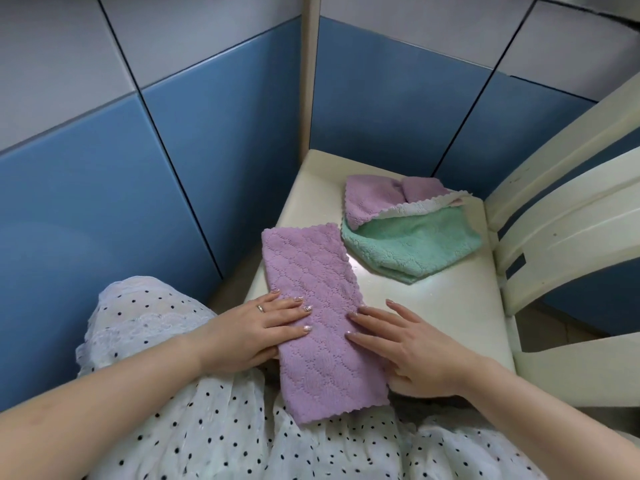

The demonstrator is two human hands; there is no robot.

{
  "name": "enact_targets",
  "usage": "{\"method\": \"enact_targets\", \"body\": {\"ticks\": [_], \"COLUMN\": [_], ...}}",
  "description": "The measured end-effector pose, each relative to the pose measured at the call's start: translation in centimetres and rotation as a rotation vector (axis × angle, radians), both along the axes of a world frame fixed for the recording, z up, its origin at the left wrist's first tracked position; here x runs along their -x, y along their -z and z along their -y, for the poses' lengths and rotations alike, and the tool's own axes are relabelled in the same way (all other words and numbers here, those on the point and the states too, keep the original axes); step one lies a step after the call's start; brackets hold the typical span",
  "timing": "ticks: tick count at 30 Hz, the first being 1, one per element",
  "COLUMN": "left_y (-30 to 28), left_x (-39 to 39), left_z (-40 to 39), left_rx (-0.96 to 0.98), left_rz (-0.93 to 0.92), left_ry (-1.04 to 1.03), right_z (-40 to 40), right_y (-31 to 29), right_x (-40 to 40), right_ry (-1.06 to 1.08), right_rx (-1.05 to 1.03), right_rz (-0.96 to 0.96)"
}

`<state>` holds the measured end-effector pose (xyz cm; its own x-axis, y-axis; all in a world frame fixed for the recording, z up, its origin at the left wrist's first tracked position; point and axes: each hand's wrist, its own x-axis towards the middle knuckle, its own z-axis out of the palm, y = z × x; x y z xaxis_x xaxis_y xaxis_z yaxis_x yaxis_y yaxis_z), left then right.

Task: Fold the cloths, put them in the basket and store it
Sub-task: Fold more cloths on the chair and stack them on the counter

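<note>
Folded cloth (318, 317) on seat (433, 306); 2 cloths (412, 233) behind.

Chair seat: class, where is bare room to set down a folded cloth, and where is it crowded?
Bare seat lies near the chair back, between the green cloth and the right hand. A smaller strip lies at the far corner, behind the purple and white cloth. The front is crowded by the folded purple cloth and both hands.

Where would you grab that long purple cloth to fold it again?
Probably by the far short edge of the purple cloth, reaching over from the near side. It lies flat as a long strip, with both hands pressing near its middle.
</note>
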<state>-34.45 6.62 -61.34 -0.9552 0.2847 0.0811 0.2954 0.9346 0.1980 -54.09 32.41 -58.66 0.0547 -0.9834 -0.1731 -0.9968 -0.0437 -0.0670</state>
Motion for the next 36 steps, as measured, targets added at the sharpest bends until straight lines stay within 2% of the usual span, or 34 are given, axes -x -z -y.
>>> {"method": "enact_targets", "body": {"ticks": [4, 6, 9, 13, 14, 17, 20, 25, 29, 36], "left_y": [0.4, 0.3, -0.3, -2.4, -2.8, -2.8, -2.6, -2.0, -2.3, -2.4], "left_x": [-0.1, -0.2, -0.4, -0.7, -0.6, -0.2, 0.4, 1.5, 2.5, 2.3], "left_z": [0.4, 0.3, -0.3, -1.4, -1.8, -2.7, -3.1, -2.4, -1.8, -2.1], "left_rx": [-0.112, -0.214, -0.448, -0.831, -0.900, -1.102, -1.068, -0.925, -0.826, -0.745], "left_rz": [0.028, 0.045, 0.034, 0.009, -0.019, -0.065, -0.122, -0.056, 0.029, -0.019], "left_ry": [0.001, -0.036, -0.197, -0.512, -0.563, -0.696, -0.780, -0.850, -0.879, -0.897], "right_z": [-0.7, -0.6, 0.1, 2.6, 3.4, 6.3, 8.5, 10.4, 11.2, 12.1], "right_y": [1.9, 2.8, 3.0, 0.5, -0.1, -1.2, -1.1, -0.6, -0.6, -0.7], "right_x": [-1.1, -1.9, -3.4, -4.8, -4.9, -4.3, -3.3, -1.9, -1.2, -0.8], "right_ry": [-0.037, 0.012, 0.192, 0.662, 0.744, 0.881, 0.976, 1.034, 1.022, 0.953], "right_rx": [0.077, 0.231, 0.451, 0.548, 0.582, 0.663, 0.562, 0.438, 0.409, 0.399], "right_rz": [-0.105, -0.037, 0.238, 0.785, 0.869, 0.942, 0.963, 0.803, 0.689, 0.557]}}
